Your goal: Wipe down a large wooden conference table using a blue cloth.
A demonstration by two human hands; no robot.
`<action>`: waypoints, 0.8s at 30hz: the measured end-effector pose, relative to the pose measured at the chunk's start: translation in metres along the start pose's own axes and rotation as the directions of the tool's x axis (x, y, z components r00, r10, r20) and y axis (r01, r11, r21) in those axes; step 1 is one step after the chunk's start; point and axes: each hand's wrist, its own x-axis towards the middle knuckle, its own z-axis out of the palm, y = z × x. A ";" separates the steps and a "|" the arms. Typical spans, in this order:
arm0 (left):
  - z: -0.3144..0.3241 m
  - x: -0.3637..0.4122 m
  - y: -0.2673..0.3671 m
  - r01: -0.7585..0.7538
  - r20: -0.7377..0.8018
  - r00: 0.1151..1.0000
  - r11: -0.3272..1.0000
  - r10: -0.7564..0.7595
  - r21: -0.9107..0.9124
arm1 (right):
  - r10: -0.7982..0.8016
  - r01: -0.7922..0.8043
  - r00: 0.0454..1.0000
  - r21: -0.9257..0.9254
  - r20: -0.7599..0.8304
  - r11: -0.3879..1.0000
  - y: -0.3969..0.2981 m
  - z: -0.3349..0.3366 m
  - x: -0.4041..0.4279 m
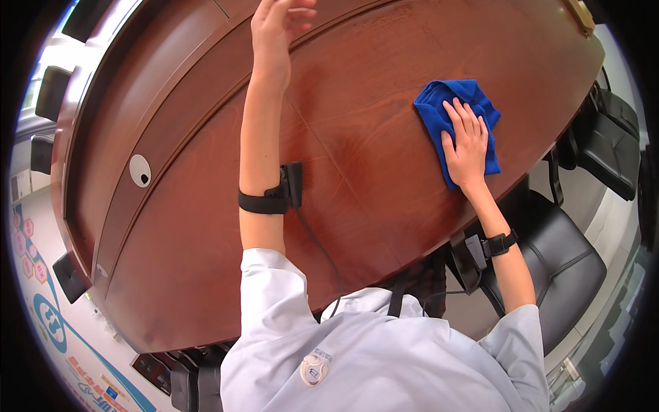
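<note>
My right hand (pixel 466 147) lies spread, palm down, on a folded blue cloth (pixel 437 100), pressing it against the polished reddish-brown wooden table (pixel 206 247) close to its right edge. The cloth's corners stick out round the fingers. My left hand (pixel 283 20) is stretched forward at the top of the view, fingers apart and partly cut off by the picture's rim, with nothing seen in it. Each forearm wears a black strap with a small device and a cable.
Black leather chairs (pixel 551 257) stand along the table's right edge, more along its far left side. A round white grommet (pixel 140 171) sits in the table's raised inner band. A brass-coloured object (pixel 581 18) lies at the top right edge.
</note>
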 end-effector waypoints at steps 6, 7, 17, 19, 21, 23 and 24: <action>-0.014 -0.041 -0.012 0.046 0.001 0.968 0.182 -0.251 0.982 | 0.023 -0.023 1.000 -0.015 -0.014 1.000 0.003 -0.001 -0.007; -0.028 -0.049 -0.019 -0.205 0.210 0.958 0.047 -0.194 0.978 | 0.006 -0.006 1.000 -0.016 -0.022 1.000 0.004 -0.003 -0.001; -0.118 -0.118 -0.001 -0.575 0.573 0.768 0.085 -0.285 0.814 | -0.003 0.003 1.000 -0.004 -0.011 1.000 0.002 -0.004 -0.006; -0.113 -0.116 -0.005 -0.554 0.555 0.786 0.088 -0.273 0.828 | -0.035 0.035 0.999 -0.013 -0.015 0.999 0.001 0.000 0.002; -0.113 -0.114 -0.002 -0.542 0.542 0.792 0.085 -0.281 0.836 | -0.060 0.060 0.998 -0.004 -0.017 0.998 -0.001 0.002 0.015; -0.111 -0.115 -0.001 -0.530 0.535 0.786 0.108 -0.310 0.841 | -0.092 0.093 0.995 0.019 -0.029 0.996 0.000 0.011 0.038; -0.112 -0.115 0.001 -0.525 0.534 0.778 0.125 -0.330 0.842 | -0.132 0.134 0.990 0.047 -0.039 0.990 -0.008 0.016 0.065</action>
